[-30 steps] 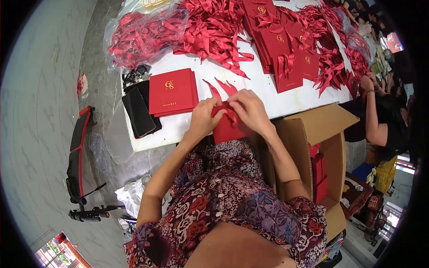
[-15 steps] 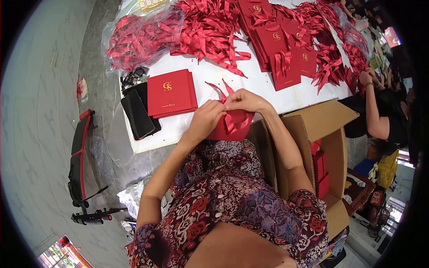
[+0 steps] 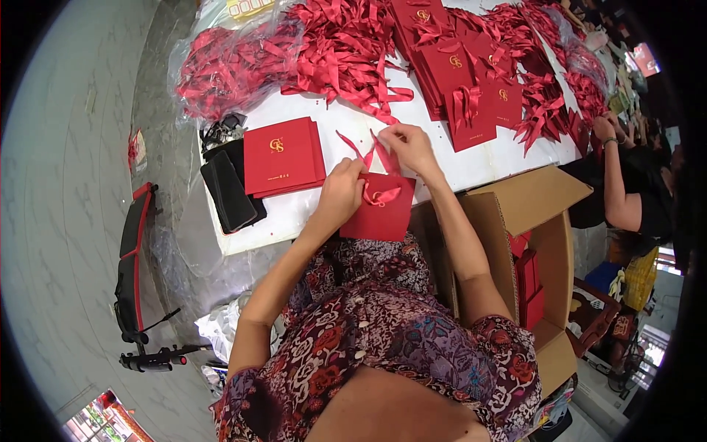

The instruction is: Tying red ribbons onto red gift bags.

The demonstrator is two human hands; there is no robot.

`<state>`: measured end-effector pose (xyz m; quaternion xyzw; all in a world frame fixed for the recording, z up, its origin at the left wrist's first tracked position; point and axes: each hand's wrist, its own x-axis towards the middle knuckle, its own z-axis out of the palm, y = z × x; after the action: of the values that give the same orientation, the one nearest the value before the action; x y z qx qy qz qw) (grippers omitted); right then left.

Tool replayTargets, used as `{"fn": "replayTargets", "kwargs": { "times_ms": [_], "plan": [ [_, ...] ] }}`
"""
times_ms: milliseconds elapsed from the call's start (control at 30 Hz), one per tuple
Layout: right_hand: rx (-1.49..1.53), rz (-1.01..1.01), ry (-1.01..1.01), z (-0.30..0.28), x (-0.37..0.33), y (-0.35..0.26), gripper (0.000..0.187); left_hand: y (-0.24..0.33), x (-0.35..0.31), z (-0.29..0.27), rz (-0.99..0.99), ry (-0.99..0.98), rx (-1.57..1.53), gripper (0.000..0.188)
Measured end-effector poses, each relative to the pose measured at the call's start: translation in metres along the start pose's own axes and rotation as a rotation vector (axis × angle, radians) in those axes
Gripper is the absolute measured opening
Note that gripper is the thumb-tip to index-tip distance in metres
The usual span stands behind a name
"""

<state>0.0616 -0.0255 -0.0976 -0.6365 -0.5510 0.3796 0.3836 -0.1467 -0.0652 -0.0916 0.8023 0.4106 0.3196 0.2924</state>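
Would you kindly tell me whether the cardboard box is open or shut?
Open: the cardboard box has its upper flap folded outward, and red items are visible inside.

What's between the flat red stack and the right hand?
White tabletop, then two red ribbon ends beside the right hand; head view.

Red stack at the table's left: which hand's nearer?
Left. The left hand is just beside the red stack's right edge; the right hand is farther right, past the left one.
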Motion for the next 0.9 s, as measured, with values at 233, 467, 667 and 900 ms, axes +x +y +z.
{"fn": "replayTargets", "kwargs": {
  "times_ms": [233, 467, 667, 900],
  "plan": [
    [-0.385, 0.051, 0.017, -0.018, -0.016, 0.011, 0.027, 0.003, 0.023, 0.009, -0.168, -0.035, 0.086, 0.018],
    [-0.287, -0.011, 0.058, -0.005, -0.017, 0.022, 0.029, -0.012, 0.049, 0.036, -0.152, -0.060, 0.295, 0.021],
    [0.193, 0.067, -0.066, -0.003, -0.025, 0.027, 0.019, -0.001, 0.050, 0.036, -0.368, 0.043, -0.104, 0.014],
    [0.542, 0.149, -0.140, 0.001, -0.022, 0.015, 0.014, 0.014, 0.049, 0.018, -0.469, -0.055, -0.175, 0.012]
  ]
}}
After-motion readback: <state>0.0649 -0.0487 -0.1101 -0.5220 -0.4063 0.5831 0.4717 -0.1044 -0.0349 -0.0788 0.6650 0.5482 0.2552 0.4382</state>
